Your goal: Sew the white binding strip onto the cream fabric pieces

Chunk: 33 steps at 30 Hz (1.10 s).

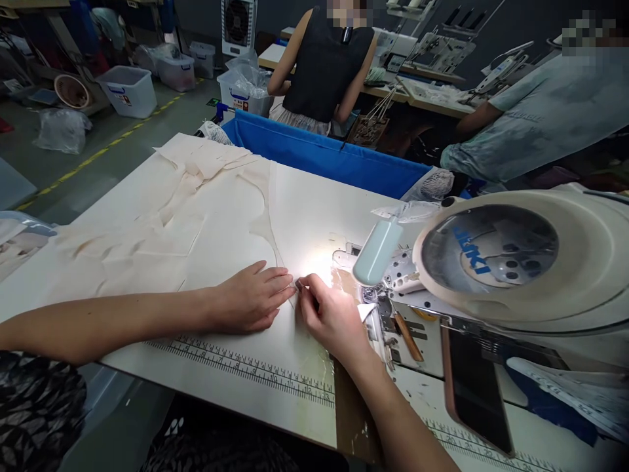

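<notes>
My left hand lies flat, fingers stretched out, on cream fabric pieces spread over the sewing table. My right hand is curled in a pinch just right of the left fingertips, gripping the edge of a fabric piece under the bright lamp spot. Both hands meet just left of the needle area of the sewing machine. What lies under the right palm is hidden.
A small light-blue lamp points at the work spot. A ruler strip runs along the table's front. A phone leans on the machine. A blue bin stands behind the table; two people sit beyond it. Plastic boxes stand on the floor.
</notes>
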Motion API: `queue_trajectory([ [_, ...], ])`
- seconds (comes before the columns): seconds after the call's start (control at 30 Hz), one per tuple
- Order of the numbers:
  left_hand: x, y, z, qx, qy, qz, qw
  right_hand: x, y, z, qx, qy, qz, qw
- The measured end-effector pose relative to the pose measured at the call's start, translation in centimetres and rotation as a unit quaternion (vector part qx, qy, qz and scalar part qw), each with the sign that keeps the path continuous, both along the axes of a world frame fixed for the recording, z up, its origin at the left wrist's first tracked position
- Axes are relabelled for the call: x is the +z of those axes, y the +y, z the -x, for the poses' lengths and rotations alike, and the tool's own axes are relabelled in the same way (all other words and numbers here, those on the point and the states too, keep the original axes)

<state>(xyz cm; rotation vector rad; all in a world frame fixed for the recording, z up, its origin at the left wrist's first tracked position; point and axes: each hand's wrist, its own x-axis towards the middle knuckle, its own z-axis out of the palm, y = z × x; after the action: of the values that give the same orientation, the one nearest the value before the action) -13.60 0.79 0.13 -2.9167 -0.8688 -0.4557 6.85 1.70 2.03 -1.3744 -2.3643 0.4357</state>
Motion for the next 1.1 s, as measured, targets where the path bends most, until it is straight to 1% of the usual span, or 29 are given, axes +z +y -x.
queue_trajectory([
  [0.2, 0.0, -0.4, -0.2, -0.003, 0.015, -0.009, 1.0, 0.9, -0.1, -0.9, 0.007, 0.001, 0.02, 1.0],
  [0.4, -0.2, -0.5, -0.2, 0.0, 0.012, -0.016, 1.0, 0.3, 0.0, -1.4, -0.008, 0.055, 0.041, 0.998],
  [0.67, -0.4, -0.5, -0.2, -0.003, 0.012, -0.017, 1.0, -0.3, -0.3, -0.7, -0.005, 0.066, 0.042, 0.997],
  [0.77, -0.3, -0.5, -0.2, -0.002, 0.017, -0.019, 1.0, -0.1, -0.5, -0.7, -0.006, 0.053, 0.041, 0.998],
  [0.9, -0.1, -0.5, -0.2, 0.002, 0.025, -0.017, 1.0, 0.5, -0.5, -1.4, 0.005, 0.03, 0.05, 0.998],
  [1.0, -0.2, -0.6, -0.2, 0.003, 0.022, -0.02, 1.0, 0.9, -0.4, -2.1, 0.002, 0.042, 0.063, 0.997],
  [1.1, -0.3, -0.6, -0.3, 0.002, 0.022, -0.022, 1.0, 0.8, -0.6, -2.5, -0.016, 0.064, 0.064, 0.996],
])
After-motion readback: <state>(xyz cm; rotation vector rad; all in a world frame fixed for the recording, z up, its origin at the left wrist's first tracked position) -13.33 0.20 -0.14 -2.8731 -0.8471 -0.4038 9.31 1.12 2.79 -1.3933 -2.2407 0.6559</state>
